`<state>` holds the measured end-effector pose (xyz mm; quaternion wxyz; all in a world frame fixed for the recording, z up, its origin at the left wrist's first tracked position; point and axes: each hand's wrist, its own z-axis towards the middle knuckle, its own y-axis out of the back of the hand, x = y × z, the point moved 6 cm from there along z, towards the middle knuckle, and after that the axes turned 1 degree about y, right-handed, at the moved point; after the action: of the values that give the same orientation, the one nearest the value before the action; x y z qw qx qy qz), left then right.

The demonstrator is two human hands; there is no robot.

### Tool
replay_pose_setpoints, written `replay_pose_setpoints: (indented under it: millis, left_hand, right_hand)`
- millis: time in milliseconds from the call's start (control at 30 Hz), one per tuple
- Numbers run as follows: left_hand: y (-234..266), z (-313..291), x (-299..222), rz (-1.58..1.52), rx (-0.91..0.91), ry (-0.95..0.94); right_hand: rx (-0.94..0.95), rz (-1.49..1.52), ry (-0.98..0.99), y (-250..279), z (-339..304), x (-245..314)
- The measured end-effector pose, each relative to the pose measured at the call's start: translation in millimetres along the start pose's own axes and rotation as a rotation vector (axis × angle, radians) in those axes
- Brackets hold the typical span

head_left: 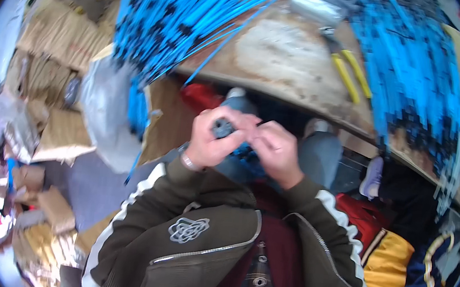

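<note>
My left hand (207, 140) is closed around a small bundle of black-tipped strands (222, 128), whose ends face up out of the fist. Some blue shows just below, between my two hands, so these look like the blue strands on the bench, though most of the bundle is hidden. Fingers pinched, my right hand (279, 152) meets the left one's fingertips over my lap. Whatever lies in that pinch is too small and blurred to make out.
Ahead stands a worn wooden bench (278, 47) with a large pile of blue strands (182, 16) at left and another pile (408, 73) at right. Yellow-handled pliers (347, 72) lie between. Paper sacks (55, 33) and a plastic-lined box (156, 115) are leftward; a person in yellow (388, 275) sits right.
</note>
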<state>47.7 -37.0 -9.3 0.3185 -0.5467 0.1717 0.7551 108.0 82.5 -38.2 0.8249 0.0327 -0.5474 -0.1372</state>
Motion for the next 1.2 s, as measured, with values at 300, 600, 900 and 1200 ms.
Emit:
replay_pose_setpoints:
  millis: [300, 600, 900, 1200]
  left_hand:
    - [1, 17, 6, -0.063, -0.076, 0.121]
    - [-20, 44, 20, -0.127, 0.05, 0.15]
    - [-27, 60, 41, -0.072, 0.063, 0.193]
    - [-44, 69, 57, -0.059, 0.1, 0.27]
  right_hand:
    - [0.032, -0.545, 0.216, 113, 8, 87]
    - [-0.825, -0.78, -0.368, 459, 28, 87]
    - [-0.567, -0.781, -0.937, 570, 25, -62]
    - [-0.356, -0.66, -0.88, 556, 40, -77]
